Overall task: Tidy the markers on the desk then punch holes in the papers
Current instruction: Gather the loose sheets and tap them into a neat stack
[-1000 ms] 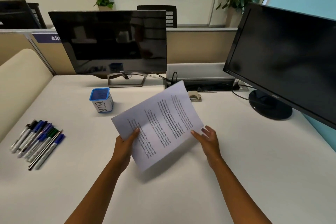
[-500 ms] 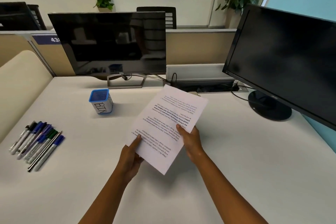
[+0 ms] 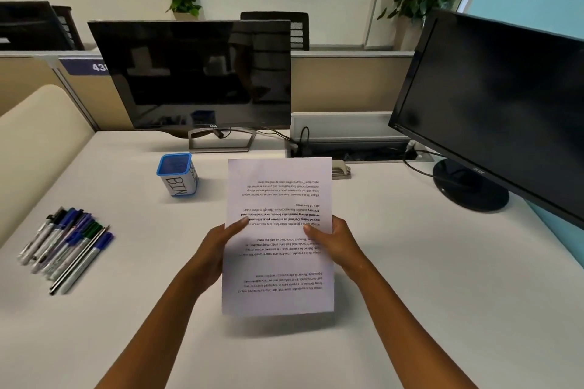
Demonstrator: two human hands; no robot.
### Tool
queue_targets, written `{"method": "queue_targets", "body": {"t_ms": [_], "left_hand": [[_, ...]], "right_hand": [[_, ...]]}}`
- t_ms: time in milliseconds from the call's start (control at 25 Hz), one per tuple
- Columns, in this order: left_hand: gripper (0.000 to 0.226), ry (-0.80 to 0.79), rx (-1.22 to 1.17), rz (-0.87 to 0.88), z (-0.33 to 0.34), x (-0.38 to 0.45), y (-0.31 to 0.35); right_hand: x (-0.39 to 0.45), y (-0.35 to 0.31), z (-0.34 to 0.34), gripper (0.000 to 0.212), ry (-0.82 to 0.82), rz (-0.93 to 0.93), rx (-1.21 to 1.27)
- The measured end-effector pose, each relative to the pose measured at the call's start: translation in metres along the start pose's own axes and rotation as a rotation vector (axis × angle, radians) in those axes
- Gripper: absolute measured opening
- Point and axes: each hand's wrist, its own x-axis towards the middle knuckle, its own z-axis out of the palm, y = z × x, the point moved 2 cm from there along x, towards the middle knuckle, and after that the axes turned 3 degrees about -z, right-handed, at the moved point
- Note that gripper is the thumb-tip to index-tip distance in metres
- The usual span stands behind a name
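I hold the printed papers (image 3: pixel 279 196) upright above the desk's middle, text upside down. My left hand (image 3: pixel 215 249) grips their left edge with the thumb on the front. My right hand (image 3: pixel 335 243) grips the right edge the same way. A small beige hole punch (image 3: pixel 341 169) sits on the desk just behind the papers, partly hidden by them. Several markers (image 3: pixel 68 243) lie side by side in a row at the desk's left. A blue-rimmed cup labelled BIN (image 3: pixel 177 174) stands left of the papers.
Two dark monitors stand at the back: one (image 3: pixel 196 73) centre-left, a larger one (image 3: pixel 493 104) at the right with its round base (image 3: pixel 471 186) on the desk. A cable tray (image 3: pixel 347 136) runs between them. A beige cushion (image 3: pixel 34 142) borders the left edge.
The papers have turned from a slanted position to straight and upright. My right hand shifted from the front of the sheet to its right edge, and both hands came closer together.
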Motion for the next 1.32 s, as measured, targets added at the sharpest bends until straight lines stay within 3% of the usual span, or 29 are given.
{"method": "queue_targets", "body": {"t_ms": [520,1040,1320], "left_hand": [[0.017,0.205,0.066,0.320,0.030,-0.003,0.021],[0.032,0.191,0.065,0.337,0.032,-0.002,0.013],[0.026,0.227,0.035,0.315,0.037,0.001,-0.002]], "right_hand": [[-0.002,-0.031,0.001,0.037,0.211,-0.239,-0.022],[-0.004,-0.021,-0.003,0.035,0.154,-0.177,-0.028],[-0.008,-0.001,-0.007,0.035,0.138,-0.200,-0.130]]}}
